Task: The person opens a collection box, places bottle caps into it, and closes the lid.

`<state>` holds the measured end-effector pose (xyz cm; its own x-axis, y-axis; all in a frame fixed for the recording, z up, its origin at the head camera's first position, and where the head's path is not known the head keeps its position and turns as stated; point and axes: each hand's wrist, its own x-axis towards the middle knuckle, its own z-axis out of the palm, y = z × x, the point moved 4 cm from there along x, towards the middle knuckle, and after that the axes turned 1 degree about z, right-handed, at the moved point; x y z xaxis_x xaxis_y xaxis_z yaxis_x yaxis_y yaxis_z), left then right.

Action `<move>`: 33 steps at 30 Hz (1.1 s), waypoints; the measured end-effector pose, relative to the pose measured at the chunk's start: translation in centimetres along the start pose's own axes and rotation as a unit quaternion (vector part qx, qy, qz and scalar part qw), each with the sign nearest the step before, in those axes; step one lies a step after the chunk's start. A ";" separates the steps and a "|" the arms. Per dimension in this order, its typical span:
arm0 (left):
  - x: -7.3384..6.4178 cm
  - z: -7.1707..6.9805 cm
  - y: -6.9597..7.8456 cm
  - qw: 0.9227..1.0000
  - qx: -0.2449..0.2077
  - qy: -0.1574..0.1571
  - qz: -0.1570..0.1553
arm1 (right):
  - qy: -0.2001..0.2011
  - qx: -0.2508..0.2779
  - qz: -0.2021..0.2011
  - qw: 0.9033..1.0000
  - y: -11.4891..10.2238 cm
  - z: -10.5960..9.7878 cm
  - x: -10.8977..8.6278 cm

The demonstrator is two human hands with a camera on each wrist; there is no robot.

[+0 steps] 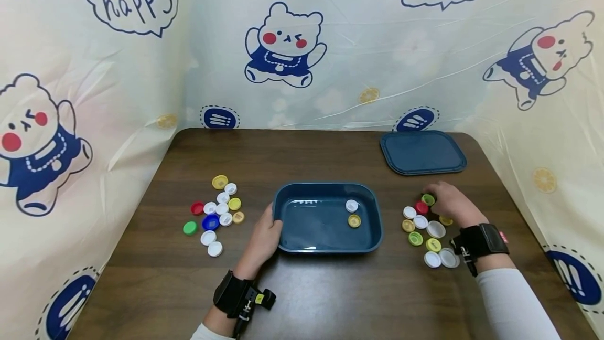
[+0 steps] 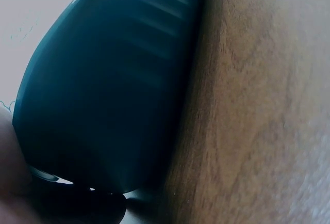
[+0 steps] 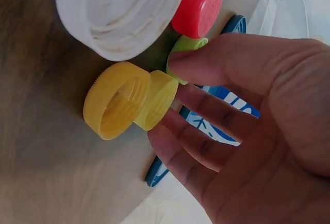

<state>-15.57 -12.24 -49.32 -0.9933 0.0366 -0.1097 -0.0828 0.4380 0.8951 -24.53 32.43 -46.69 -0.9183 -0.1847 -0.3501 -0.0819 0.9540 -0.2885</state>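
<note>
My left hand (image 1: pixel 262 237) grips the left end of a dark blue rectangular tray (image 1: pixel 325 245), its thumb at the rim. In the left wrist view the tray's outer wall (image 2: pixel 103 90) fills much of the picture. Inside the tray lie a white bottle cap (image 1: pixel 351 205) and a yellow bottle cap (image 1: pixel 354 221). Over the group of caps on the right, my right hand (image 1: pixel 453 202) pinches a green bottle cap (image 3: pixel 186 44); the index fingertip is hidden behind the thumb. Close by its other fingers are a light yellow cap (image 3: pixel 159 100) and an orange-yellow cap (image 3: pixel 113 102).
More caps surround the right hand, including a red cap (image 1: pixel 421 208) and a large white cap (image 1: pixel 436 229). A second group, with a blue cap (image 1: pixel 210 222) and a green cap (image 1: pixel 190 228), lies left of the tray. A dark blue lid (image 1: pixel 422 152) rests at the back right.
</note>
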 end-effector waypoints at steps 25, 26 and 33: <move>0.0 0.0 0.0 1.000 -0.004 -0.003 0.004 | 0.105 -0.002 -0.115 0.988 -5.7 -2.0 -1.0; 0.0 0.0 0.0 1.000 -0.005 -0.003 0.004 | 0.109 -0.001 -0.125 0.986 -6.3 -2.1 -1.1; 0.0 0.0 0.0 1.000 -0.007 -0.003 0.005 | 0.100 0.010 -0.171 0.980 -10.6 -2.4 -2.3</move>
<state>-15.54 -12.24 -49.34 -0.9937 0.0460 -0.1026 -0.0735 0.4253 0.9021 -22.46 23.29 -40.70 -0.8961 -0.4410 -0.0492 -0.3924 0.8392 -0.3765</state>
